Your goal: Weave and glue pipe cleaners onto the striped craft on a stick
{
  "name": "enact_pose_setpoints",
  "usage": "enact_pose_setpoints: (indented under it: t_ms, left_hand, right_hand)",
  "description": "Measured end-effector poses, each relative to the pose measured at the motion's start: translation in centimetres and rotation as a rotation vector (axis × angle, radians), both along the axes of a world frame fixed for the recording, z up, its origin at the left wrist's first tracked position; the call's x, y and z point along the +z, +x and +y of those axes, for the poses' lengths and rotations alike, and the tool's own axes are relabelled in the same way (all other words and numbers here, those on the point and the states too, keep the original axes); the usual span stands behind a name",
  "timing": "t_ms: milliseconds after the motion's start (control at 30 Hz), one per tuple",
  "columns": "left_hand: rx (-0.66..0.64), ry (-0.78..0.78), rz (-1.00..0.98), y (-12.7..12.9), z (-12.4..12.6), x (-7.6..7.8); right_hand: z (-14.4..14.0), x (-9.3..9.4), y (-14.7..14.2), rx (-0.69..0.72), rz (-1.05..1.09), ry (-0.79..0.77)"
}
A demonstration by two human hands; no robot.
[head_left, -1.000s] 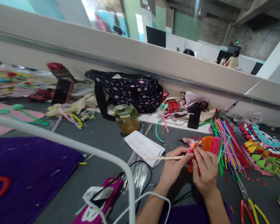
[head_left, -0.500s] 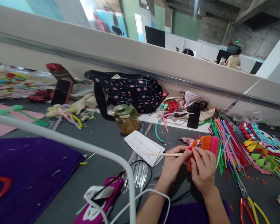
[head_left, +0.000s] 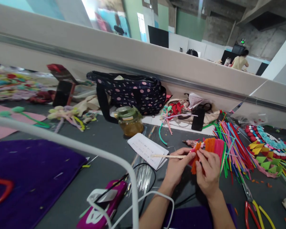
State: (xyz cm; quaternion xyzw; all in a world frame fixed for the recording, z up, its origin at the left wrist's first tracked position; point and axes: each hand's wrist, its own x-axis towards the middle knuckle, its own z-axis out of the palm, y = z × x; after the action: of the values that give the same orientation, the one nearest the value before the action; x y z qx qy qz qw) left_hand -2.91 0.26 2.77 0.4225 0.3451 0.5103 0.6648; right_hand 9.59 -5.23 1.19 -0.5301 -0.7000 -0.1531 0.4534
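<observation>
Head view, both hands at about 5 o'clock of the frame, over the dark grey surface.

My left hand is closed in a pinch on a thin cream stick. The stick's long axis runs nearly level, its free end pointing to 9 o'clock and its held end meeting the orange-and-pink pipe-cleaner piece. My right hand has its fingers closed on the lower edge of that piece, thumb and forefinger pressed to the orange loops. The two hands almost touch at the fingertips; the piece sits at 12 o'clock of the right hand and 2 o'clock of the left. The right hand is the nearer one to the fuzzy part, while the left holds only the stick.

Around:
- A bundle of loose pipe cleaners lies at 3 o'clock, touching or just behind the held piece; I cannot tell which.
- A folded white paper lies at 9 o'clock, under the stick's free end.
- A glass jar stands at 10 o'clock, with a polka-dot bag behind it.
- Pliers with red and yellow handles lie at 4 o'clock, near the right wrist.
- A white cable loops by the left forearm.

Nothing lies between my hands.
</observation>
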Motion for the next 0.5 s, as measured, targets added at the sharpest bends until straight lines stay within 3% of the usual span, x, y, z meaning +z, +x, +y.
enact_pose_setpoints:
  t_ms: [500]
  left_hand:
    - [-0.001,0.139,0.166,-0.26,-0.32,0.37]
  right_hand:
    - [0.01,0.02,0.50,-0.011,0.062,-0.007]
